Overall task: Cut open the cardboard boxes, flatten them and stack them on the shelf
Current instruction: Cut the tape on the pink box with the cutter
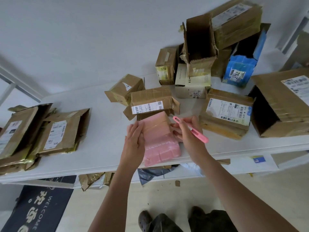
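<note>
Dark rectangular doormat [38, 210] with pale "WELCOME" lettering, flat on the pale floor at lower left. Crumpled grey plastic bag [150, 173] tucked under the white tabletop's front edge. Dark clog-style shoes [144, 221] (only one clearly seen) below.

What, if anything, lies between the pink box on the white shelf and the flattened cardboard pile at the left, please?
Nothing visible: bare white shelf separates the pink box from the flattened cardboard pile. The left hand rests on the box.
</note>
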The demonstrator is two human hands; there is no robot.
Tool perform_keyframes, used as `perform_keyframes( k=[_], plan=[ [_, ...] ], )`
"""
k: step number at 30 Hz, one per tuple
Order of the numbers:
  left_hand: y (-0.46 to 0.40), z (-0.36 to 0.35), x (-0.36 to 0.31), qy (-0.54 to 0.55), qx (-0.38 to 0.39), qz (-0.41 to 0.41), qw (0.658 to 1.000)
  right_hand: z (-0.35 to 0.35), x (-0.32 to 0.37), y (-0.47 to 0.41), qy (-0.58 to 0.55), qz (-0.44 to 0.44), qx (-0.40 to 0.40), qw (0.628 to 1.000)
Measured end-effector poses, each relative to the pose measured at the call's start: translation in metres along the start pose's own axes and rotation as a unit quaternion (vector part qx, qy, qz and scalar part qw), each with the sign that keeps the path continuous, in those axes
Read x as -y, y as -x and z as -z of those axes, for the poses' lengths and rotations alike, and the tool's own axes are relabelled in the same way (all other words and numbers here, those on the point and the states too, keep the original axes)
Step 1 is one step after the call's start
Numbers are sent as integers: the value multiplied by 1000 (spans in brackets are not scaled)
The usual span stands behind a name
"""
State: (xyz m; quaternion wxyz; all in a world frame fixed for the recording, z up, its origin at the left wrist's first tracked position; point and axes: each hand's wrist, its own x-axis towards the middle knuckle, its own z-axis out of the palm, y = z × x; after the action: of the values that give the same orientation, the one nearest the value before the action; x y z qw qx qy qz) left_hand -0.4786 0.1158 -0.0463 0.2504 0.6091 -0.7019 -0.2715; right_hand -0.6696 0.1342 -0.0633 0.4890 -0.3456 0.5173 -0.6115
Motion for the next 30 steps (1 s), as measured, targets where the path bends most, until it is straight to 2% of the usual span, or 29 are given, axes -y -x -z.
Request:
perform_keyframes(
  k=[3, 6, 10, 18, 23, 30],
  plan=[
    [-4, -3, 4, 6, 39, -17, 999, 4, -4, -4, -8, -22, -11, 1000],
    [-5, -11, 4, -58, 36, -28, 997, 5, -8, -8, 0, -16, -19, 1000],
    [-3, -17, 1, -80, 37, -25, 996, 7, -11, -10, 4, 8, -25, 1000],
    [-4, -19, -1, -100, 39, -21, 994, 17, -8, -16, 73, 66, 31, 995],
    [-3, -22, -2, -109, 32, -17, 993, 33, -5, -22, 86, 31, 67, 994],
    [-2, -21, -4, -116, 39, -16, 992, 42, -14, -11, 140, 79, 88, 983]
  ],
)
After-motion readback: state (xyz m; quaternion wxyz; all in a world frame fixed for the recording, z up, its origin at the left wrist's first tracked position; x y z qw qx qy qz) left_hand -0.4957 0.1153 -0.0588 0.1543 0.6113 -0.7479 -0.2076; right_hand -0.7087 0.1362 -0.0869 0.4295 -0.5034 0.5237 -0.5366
